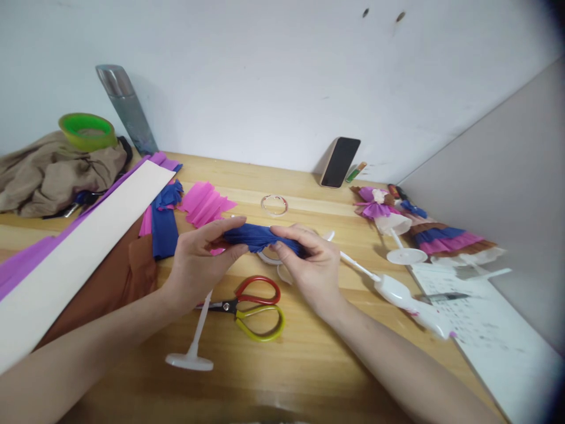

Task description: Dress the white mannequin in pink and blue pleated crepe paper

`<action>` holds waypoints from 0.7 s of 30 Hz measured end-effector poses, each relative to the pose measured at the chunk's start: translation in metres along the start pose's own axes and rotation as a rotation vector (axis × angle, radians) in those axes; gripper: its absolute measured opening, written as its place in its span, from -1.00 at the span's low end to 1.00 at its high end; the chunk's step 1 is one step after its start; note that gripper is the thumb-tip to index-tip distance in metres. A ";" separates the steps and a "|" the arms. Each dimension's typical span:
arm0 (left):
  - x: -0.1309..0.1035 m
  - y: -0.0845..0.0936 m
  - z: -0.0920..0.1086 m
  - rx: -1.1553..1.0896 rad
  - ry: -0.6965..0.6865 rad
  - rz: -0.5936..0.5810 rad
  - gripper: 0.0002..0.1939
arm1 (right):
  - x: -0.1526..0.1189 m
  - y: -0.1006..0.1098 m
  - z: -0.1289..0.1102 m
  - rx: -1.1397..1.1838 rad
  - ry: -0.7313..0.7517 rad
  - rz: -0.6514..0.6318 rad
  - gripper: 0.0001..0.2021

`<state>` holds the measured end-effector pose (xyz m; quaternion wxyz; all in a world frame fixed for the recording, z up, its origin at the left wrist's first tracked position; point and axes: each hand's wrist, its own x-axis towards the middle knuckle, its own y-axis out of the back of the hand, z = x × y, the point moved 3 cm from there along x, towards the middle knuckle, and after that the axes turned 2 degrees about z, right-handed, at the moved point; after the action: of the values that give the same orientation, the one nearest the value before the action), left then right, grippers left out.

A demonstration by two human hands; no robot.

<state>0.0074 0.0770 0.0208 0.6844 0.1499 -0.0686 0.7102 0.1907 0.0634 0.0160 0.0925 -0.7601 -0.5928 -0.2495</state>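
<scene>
A gathered strip of blue crepe paper (256, 235) is stretched level between my two hands above the table. My left hand (205, 253) pinches its left end between thumb and fingers, and my right hand (309, 259) pinches the right part. Below them lie scissors (260, 309) with one red and one yellow handle. A white stand with a round base (189, 360) is near my left wrist. Pink pleated paper (207, 203) rests just beyond my left hand. Partly hidden behind the blue paper is a pale round object.
Paper strips and a long white piece (92, 253) cover the left, near a cloth (57, 171), green tape (87, 131) and a bottle (128, 109). A phone (340, 162) leans on the wall. Rightward are a white tool (410, 306), paper dresses (450, 238) and a written sheet (494, 335).
</scene>
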 end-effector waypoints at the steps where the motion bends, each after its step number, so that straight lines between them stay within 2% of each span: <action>1: 0.000 0.000 -0.001 -0.011 0.001 -0.016 -0.65 | 0.000 0.000 0.000 0.003 0.005 -0.001 -0.82; 7: -0.001 -0.002 -0.002 -0.195 0.069 -0.129 -0.49 | 0.000 0.000 0.000 -0.032 -0.004 -0.013 -0.82; 9: 0.000 -0.003 -0.002 -0.238 0.116 -0.115 -0.54 | -0.001 0.000 0.000 -0.029 -0.002 -0.014 -0.81; 11: 0.001 -0.003 -0.001 -0.227 0.125 -0.051 -0.68 | -0.001 0.000 -0.001 -0.014 0.001 -0.012 -0.81; 14: 0.001 -0.002 0.001 -0.155 0.087 0.021 -0.76 | -0.001 0.000 -0.001 0.003 0.002 -0.009 -0.80; 21: -0.001 0.000 -0.004 0.012 -0.096 -0.048 -0.68 | 0.001 0.001 -0.001 0.015 -0.001 -0.016 -0.83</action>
<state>0.0069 0.0770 0.0161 0.6964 0.1895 -0.0937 0.6858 0.1918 0.0634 0.0181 0.0960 -0.7547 -0.6009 -0.2453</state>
